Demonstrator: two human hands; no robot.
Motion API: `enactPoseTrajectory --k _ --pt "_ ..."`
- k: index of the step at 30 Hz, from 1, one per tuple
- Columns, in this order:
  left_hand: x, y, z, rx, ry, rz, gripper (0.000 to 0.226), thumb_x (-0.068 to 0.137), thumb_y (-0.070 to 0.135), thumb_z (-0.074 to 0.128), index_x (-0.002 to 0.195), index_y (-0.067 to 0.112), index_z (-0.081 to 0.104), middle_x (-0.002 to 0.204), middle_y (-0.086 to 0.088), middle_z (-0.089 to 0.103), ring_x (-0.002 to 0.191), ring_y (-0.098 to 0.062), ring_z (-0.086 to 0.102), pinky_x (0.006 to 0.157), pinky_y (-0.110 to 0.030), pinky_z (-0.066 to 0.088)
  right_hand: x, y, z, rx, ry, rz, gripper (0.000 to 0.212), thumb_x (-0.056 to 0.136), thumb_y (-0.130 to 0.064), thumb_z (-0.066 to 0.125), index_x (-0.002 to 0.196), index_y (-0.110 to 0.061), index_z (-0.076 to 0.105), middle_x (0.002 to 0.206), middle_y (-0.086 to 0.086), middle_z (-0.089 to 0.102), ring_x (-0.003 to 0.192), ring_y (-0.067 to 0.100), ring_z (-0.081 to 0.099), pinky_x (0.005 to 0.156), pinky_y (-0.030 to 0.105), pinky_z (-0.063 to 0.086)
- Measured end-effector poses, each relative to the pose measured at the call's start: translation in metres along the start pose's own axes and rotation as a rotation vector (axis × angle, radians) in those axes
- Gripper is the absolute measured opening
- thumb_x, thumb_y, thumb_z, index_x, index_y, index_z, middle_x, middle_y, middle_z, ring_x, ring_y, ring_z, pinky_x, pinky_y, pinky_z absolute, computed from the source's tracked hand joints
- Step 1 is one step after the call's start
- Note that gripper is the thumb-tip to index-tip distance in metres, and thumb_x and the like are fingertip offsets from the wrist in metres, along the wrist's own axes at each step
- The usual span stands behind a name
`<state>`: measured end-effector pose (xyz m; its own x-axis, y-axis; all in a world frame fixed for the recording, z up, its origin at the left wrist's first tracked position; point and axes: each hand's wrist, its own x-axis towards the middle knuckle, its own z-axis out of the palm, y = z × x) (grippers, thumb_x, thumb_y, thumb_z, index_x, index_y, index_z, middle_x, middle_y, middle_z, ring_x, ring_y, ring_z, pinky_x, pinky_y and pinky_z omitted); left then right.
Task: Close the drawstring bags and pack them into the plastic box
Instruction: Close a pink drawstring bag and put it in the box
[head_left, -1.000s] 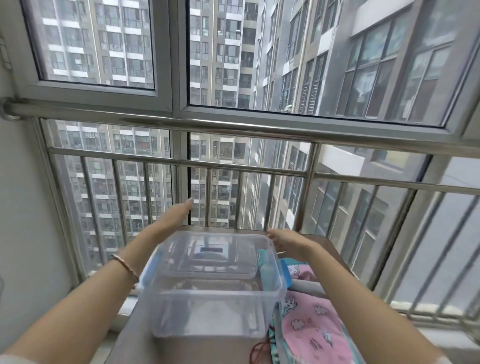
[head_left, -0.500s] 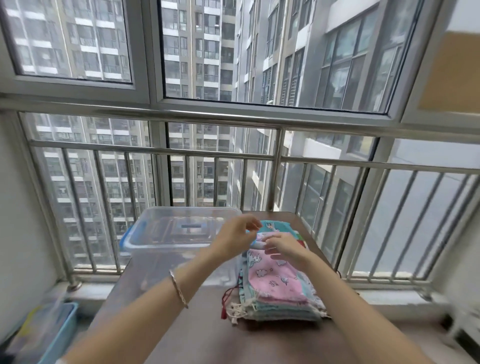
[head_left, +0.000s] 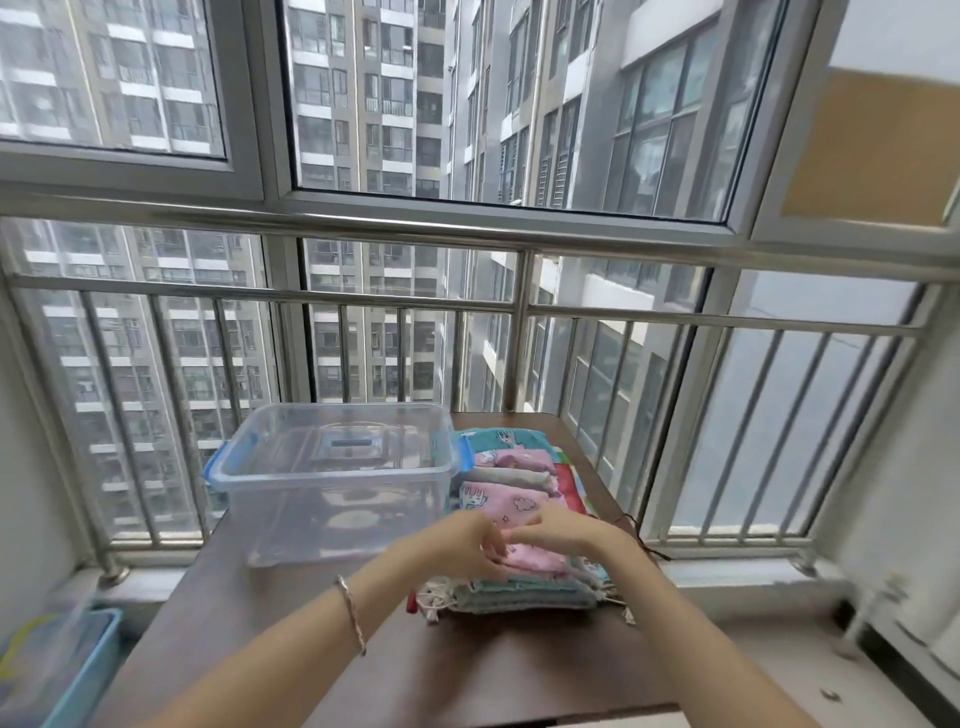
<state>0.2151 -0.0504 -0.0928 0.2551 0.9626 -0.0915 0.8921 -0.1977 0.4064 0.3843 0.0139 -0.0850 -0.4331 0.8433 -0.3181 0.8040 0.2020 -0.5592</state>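
Head view: on the brown surface, the left hand and right hand are both pinching the near edge of the pink top bag on a stack of drawstring bags. Just left, the clear plastic box is sitting open. Window railing is running behind.

Left hand, right hand on top pink drawstring bag, plastic box beside

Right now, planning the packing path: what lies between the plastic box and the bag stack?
Nothing; in the head view the bag stack sits right beside the plastic box, no gap visible.
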Motion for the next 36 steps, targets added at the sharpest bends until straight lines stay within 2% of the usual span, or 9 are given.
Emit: enactPoseTrajectory --k 4,6,9,14,18,21,30,32,36 --pt "-0.001 0.002 -0.010 -0.100 -0.003 0.014 0.021 0.089 0.037 0.063 0.090 0.018 0.072 0.076 0.001 0.064 0.063 -0.014 0.050 0.058 -0.022 0.039 -0.003 0.010 -0.006 -0.065 -0.113 -0.067 0.069 0.063 -0.080 0.060 0.090 -0.017 0.066 0.092 -0.007 0.060 0.083 0.011 0.053 0.078 0.030 0.040" --pt "-0.002 0.003 -0.014 -0.147 0.042 0.003 0.029 0.091 0.039 0.061 0.071 0.019 0.066 0.060 0.003 0.053 0.051 -0.009 0.038 0.050 -0.021 0.030 -0.008 0.011 -0.008 -0.096 -0.109 -0.112 0.052 0.064 -0.069 0.067 0.100 -0.031 0.069 0.102 -0.009 0.066 0.091 0.008 0.058 0.086 0.030 0.047" --pt "-0.002 0.005 -0.014 -0.229 0.213 -0.022 0.036 0.095 0.033 0.055 0.074 0.004 0.065 0.059 0.001 0.050 0.048 -0.009 0.035 0.048 -0.023 0.027 -0.018 0.004 -0.013 -0.063 -0.025 -0.175 0.012 0.072 -0.038 0.064 0.073 -0.027 0.063 0.074 -0.004 0.056 0.067 0.012 0.048 0.065 0.029 0.039" --pt "-0.011 0.020 -0.027 -0.385 0.445 0.049 0.022 0.095 0.027 0.056 0.089 0.009 0.066 0.068 0.002 0.058 0.052 -0.008 0.041 0.049 -0.016 0.034 -0.027 -0.010 -0.036 -0.057 0.367 -0.226 0.024 0.086 -0.002 0.048 0.069 -0.014 0.060 0.066 0.001 0.057 0.056 0.015 0.049 0.058 0.034 0.045" --pt "-0.031 0.021 -0.057 -0.618 0.568 0.132 0.024 0.081 0.011 0.072 0.104 0.013 0.064 0.085 -0.004 0.069 0.065 -0.008 0.063 0.063 -0.020 0.055 -0.041 -0.033 -0.049 0.243 0.506 -0.384 0.017 0.096 -0.004 0.046 0.095 -0.016 0.058 0.083 0.008 0.063 0.069 0.021 0.063 0.057 0.029 0.052" --pt "-0.055 0.009 -0.078 -0.680 0.659 0.178 0.025 0.082 -0.001 0.068 0.104 0.012 0.067 0.087 -0.003 0.071 0.078 -0.013 0.070 0.072 -0.022 0.057 -0.044 -0.049 -0.048 0.305 0.536 -0.475 0.018 0.096 -0.011 0.047 0.091 -0.022 0.060 0.078 0.005 0.061 0.066 0.020 0.055 0.062 0.036 0.047" --pt "-0.110 -0.047 -0.066 -0.849 0.692 0.039 0.025 0.096 0.011 0.049 0.088 0.000 0.070 0.092 -0.015 0.070 0.076 -0.022 0.066 0.063 -0.026 0.057 -0.040 -0.082 0.003 0.191 0.304 -0.440 0.016 0.096 -0.032 0.052 0.094 -0.017 0.057 0.073 -0.008 0.053 0.063 0.006 0.047 0.060 0.023 0.037" --pt "-0.118 -0.061 -0.053 -0.803 0.712 -0.025 0.025 0.094 0.019 0.052 0.091 0.005 0.072 0.087 -0.018 0.069 0.079 -0.030 0.066 0.065 -0.031 0.059 -0.034 -0.079 0.016 0.181 0.269 -0.402 0.024 0.091 -0.042 0.055 0.091 -0.018 0.059 0.074 -0.007 0.052 0.064 0.007 0.047 0.060 0.021 0.035" --pt "-0.128 -0.074 -0.042 -0.701 0.855 -0.141 0.023 0.096 0.022 0.052 0.088 0.014 0.072 0.078 -0.003 0.073 0.076 -0.015 0.069 0.067 -0.030 0.057 -0.026 -0.073 0.027 0.220 0.262 -0.395 0.037 0.092 -0.042 0.054 0.063 -0.020 0.047 0.062 -0.007 0.040 0.055 0.010 0.035 0.057 0.026 0.029"
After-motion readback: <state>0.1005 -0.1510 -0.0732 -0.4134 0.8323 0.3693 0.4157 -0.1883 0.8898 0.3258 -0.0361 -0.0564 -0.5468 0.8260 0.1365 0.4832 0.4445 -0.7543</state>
